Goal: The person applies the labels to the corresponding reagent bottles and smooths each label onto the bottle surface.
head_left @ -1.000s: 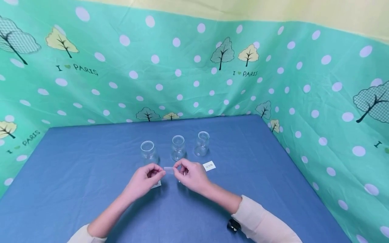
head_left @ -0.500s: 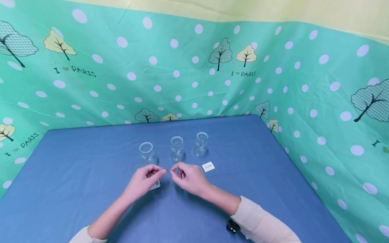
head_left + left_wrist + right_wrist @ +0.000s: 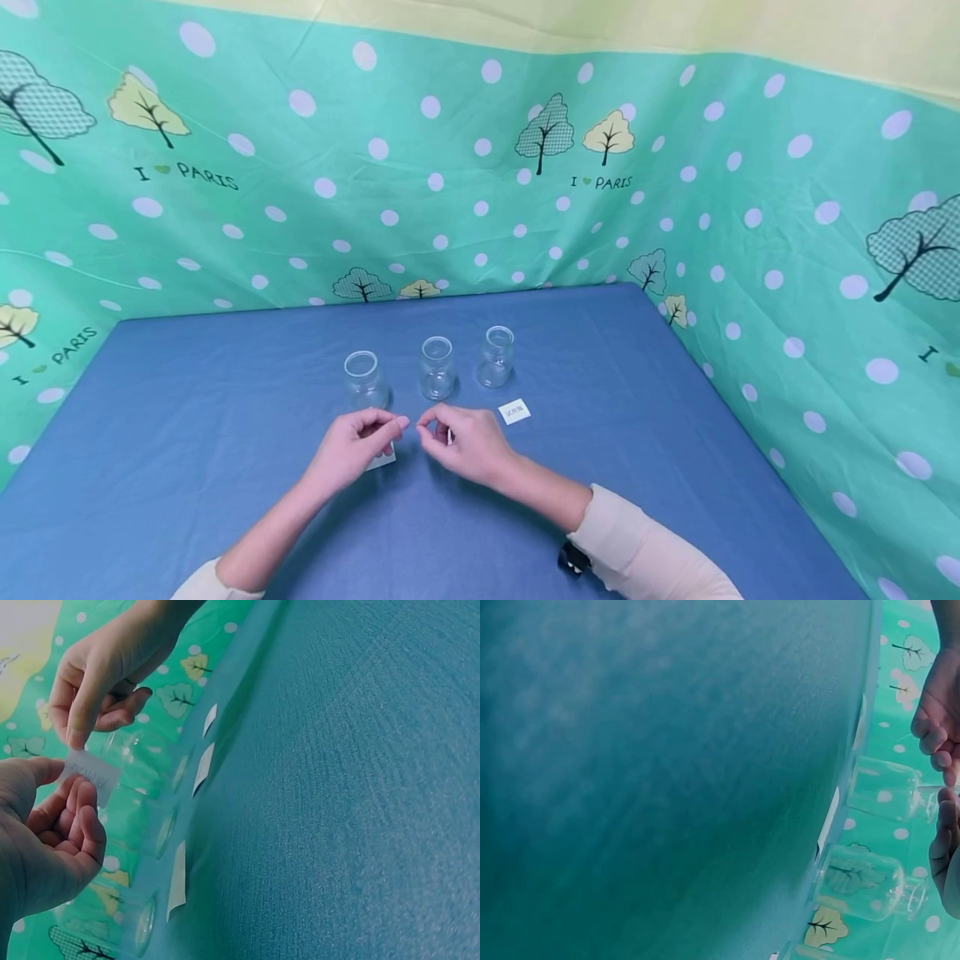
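A small whitish paper slip point(image 3: 91, 774) with faint printed marks spans the gap between the two hands in the left wrist view. My left hand point(image 3: 356, 443) pinches one side of it between thumb and fingers. At the opposite corner, the thumb and fingertips of my right hand point(image 3: 471, 442) pinch it too. From the head view the slip is hardly visible between the fingertips. Just beyond the hands stand a left glass jar point(image 3: 366, 382), a middle glass jar point(image 3: 438, 368) and a right glass jar point(image 3: 497, 358), all upright with no lids.
A white card point(image 3: 514, 411) with printed characters lies in front of the right jar. Another card point(image 3: 382, 459) is partly covered by the left hand, and a middle card point(image 3: 203, 769) shows in the left wrist view. Blue cloth point(image 3: 187, 400) covers the table; a patterned curtain point(image 3: 420, 167) hangs behind.
A second ago the slip showed as a pale strip between the hands; it has since turned and nearly vanishes from the head view. Both hands stay almost in place, fingertips slightly nearer each other.
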{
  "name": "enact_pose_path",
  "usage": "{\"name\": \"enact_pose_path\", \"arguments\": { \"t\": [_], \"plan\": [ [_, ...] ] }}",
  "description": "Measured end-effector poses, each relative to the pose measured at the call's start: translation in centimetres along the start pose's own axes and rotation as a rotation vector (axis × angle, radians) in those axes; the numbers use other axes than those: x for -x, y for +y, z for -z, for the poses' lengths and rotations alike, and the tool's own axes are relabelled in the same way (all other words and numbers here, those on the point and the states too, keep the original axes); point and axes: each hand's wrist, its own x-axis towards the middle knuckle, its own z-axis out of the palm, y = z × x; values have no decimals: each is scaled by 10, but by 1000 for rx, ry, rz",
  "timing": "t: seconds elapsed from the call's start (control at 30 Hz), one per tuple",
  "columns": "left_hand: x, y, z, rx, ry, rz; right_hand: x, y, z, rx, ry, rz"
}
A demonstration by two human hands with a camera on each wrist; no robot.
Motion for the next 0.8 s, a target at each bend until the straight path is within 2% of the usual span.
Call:
{"name": "enact_pose_path", "arguments": {
  "t": [0.37, 0.8],
  "plan": [
    [0, 0, 0, 34, 1, -20, -1, -2, -1, -6, -28, 52],
    [3, 2, -1, 41, -10, -30, 1, -3, -2, -22, -81, 49]
  ]
}}
